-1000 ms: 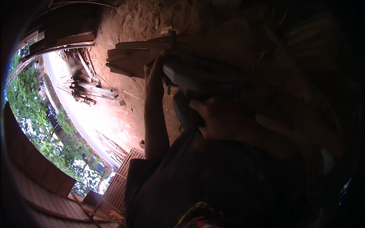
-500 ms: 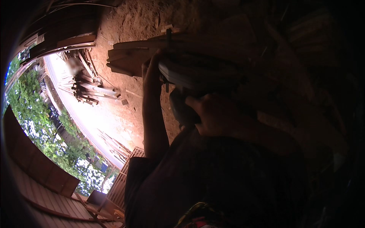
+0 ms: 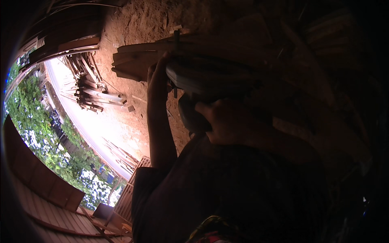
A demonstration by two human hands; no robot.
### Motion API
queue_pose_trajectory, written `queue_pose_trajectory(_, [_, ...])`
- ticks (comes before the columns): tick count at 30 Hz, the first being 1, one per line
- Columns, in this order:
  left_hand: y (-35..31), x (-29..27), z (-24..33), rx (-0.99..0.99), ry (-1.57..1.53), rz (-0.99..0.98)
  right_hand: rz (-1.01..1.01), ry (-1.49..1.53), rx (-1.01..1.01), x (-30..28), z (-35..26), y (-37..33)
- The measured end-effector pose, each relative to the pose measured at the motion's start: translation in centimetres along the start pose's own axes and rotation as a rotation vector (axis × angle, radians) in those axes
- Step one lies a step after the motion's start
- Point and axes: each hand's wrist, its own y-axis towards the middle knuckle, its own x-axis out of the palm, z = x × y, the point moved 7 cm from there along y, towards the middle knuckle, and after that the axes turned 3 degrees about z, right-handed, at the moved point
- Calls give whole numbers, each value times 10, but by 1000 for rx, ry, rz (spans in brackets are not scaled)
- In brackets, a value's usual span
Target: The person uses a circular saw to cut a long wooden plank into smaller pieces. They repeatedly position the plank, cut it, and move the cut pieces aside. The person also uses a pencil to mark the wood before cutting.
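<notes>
In deep shade before me lies a bulky dark hand-held power tool (image 3: 198,77) with a rounded body, resting over wooden boards (image 3: 133,60). Its exact kind is hard to make out. My right hand (image 3: 227,121) is closed around the rear grip, thumb pointing forward along it. At the tool's front left, my left hand (image 3: 159,73) is curled against the body, with its fingertips hidden. A thin dark bar (image 3: 176,38) sticks out beyond the tool, across the boards.
Brown bare earth (image 3: 137,24) surrounds the boards. Stacked timber (image 3: 91,91) lies to the left in bright sun, beside a pale strip of ground. A slatted wooden frame (image 3: 133,182) stands near my left side. More planks (image 3: 332,28) lie in the dark at far right.
The view has shifted very slightly, so tool and hands sit a little further left. Both hands keep their hold. A blurred patch by the far timber pile is gone.
</notes>
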Motion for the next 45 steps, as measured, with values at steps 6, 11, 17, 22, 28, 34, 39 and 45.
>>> queue_pose_trajectory(6, [5,-8,-7,-48,22,-31,1,9,-19,2,0,4])
queue_pose_trajectory(11, [9,-25,-16,-39,115,175,21,-14,-26,2,-2,5])
queue_pose_trajectory(17, [13,-26,-11,28,102,129,25,-35,-27,3,-3,7])
queue_pose_trajectory(22, [4,-19,-2,0,94,64,1,-8,-12,5,-3,10])
queue_pose_trajectory(28, [5,-20,2,42,79,103,16,-4,-19,8,-3,13])
queue_pose_trajectory(34, [7,-23,2,24,74,34,8,-13,-20,9,-5,16])
queue_pose_trajectory(39, [16,-31,-7,25,75,53,-18,-22,-3,12,-5,19])
queue_pose_trajectory(45, [21,-34,-9,32,53,30,-1,-54,-21,14,-6,21])
